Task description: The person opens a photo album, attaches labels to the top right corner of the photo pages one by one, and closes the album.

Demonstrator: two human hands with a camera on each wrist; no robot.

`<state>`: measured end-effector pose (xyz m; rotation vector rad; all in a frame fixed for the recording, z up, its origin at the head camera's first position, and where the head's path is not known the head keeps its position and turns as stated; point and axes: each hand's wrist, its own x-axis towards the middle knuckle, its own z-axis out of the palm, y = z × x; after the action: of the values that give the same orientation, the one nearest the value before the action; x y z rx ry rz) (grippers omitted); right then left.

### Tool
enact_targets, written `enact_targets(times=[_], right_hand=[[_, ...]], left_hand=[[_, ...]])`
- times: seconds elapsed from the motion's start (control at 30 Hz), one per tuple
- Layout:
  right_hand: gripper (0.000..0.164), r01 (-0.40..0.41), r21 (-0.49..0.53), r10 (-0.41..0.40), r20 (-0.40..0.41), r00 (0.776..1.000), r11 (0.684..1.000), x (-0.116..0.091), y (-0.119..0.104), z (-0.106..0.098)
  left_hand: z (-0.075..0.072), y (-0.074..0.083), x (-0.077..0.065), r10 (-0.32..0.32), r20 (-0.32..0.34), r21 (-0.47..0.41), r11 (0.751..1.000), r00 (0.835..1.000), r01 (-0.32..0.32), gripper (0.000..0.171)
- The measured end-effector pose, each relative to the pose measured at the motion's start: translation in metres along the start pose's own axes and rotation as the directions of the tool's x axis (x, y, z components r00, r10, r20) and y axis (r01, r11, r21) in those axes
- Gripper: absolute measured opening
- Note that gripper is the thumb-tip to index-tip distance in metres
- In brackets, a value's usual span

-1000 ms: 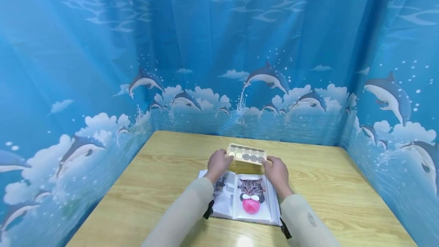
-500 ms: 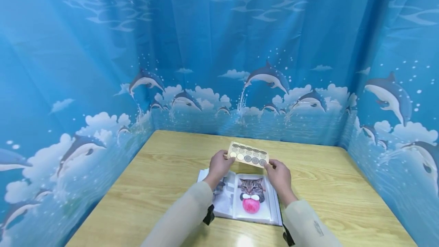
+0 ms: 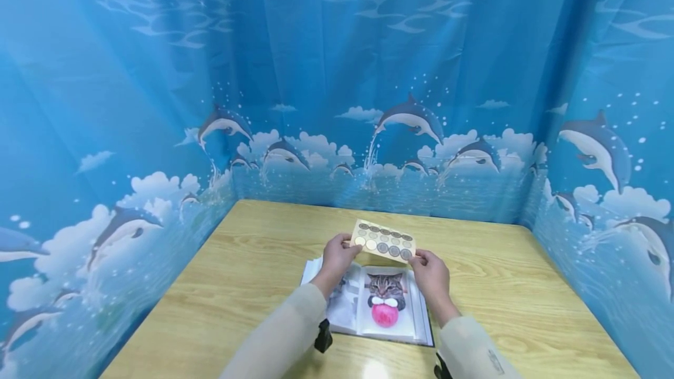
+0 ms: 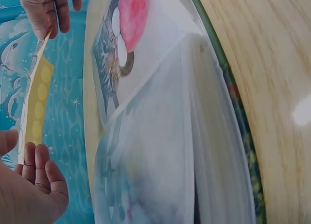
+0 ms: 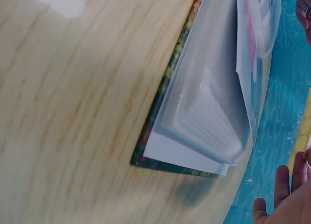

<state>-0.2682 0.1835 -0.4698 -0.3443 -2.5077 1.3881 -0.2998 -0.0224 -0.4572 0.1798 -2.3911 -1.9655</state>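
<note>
Starting from the left, we saw the dolphin-printed curtain [image 3: 79, 104], then bare wooden table [image 3: 231, 274] and the left sleeve [image 3: 284, 332]. That sleeve led to the left hand [image 3: 335, 257], at eleven o'clock from the spread album [image 3: 344, 312]. Its thumb and fingers pinched the left end of a pale card [image 3: 376, 237], thumb across the front, fingers behind.

The album lay flat, a greyish picture on its left page and a cat photo [image 3: 386, 285] on its right. We judged that its stiff cover and thick stack of sleeves kept it lying spread without a hand on it.

At twelve o'clock from it, the card was raised and tilted, its right end lower, its rows of round shapes turned towards us. Gripping only the ends probably kept those shapes uncovered and the thin card steady.

At two o'clock, the right hand [image 3: 433, 276] pinched the card's right end. Beyond came the right sleeve [image 3: 474, 347].
</note>
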Motion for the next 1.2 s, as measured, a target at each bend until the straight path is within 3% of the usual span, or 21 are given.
enact_targets(times=[0.17,0.37,0.6,0.87,1.07,1.2], right_hand=[[0.037,-0.011,0.029,0.011,-0.012,1.0,1.0,-0.002,0.001,0.0],[0.038,-0.049,0.091,0.051,-0.02,0.999,0.995,-0.007,-0.003,0.004],[0.035,-0.039,0.131,0.052,-0.097,0.994,0.991,-0.013,-0.013,0.013],[0.033,-0.031,0.178,0.056,-0.14,0.989,0.983,-0.02,-0.018,0.019],[0.035,-0.045,0.188,0.064,-0.1,0.993,0.981,-0.027,-0.014,0.018],[0.037,-0.001,0.172,0.022,-0.12,0.993,0.985,-0.028,-0.011,0.016]], left_hand=[[0.003,-0.001,0.0,-0.051,0.015,-0.124,0.991,0.999,0.052,0.045],[0.009,0.002,-0.004,-0.106,0.024,-0.281,0.953,0.994,0.109,0.036],[0.02,0.008,-0.012,-0.086,0.049,-0.355,0.93,0.995,0.098,0.014],[0.03,0.008,-0.014,-0.069,0.017,-0.45,0.89,0.997,0.069,0.007],[0.029,0.007,-0.015,-0.088,0.008,-0.424,0.902,0.996,0.083,0.01],[0.024,0.005,-0.016,-0.085,0.01,-0.388,0.918,0.996,0.082,0.01]])
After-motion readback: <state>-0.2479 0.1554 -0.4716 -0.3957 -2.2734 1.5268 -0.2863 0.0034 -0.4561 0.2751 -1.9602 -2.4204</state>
